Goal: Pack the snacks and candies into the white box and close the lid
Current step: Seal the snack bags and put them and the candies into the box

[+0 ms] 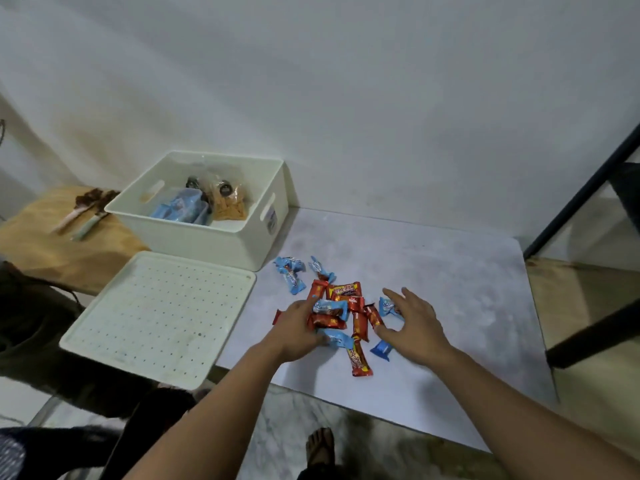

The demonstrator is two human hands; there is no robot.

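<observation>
Plain white wall behind, and a pale sheet laid over the bench [450, 306] with the white box [207, 233] at its back-left corner, lid [156, 320] lying flat just in front of the box. The candies [343, 313] sit in a loose pile to the right of the lid. Left hand [294, 332] rests on the pile's near-left edge, fingers loosely curved on wrappers but gripping nothing I can make out; right hand [412, 323] is spread open at the pile's right side. I'd rake both hands inward and scoop one tight bunch. Roughly seven blue and eight red pieces; the box already holds a few bags.
</observation>
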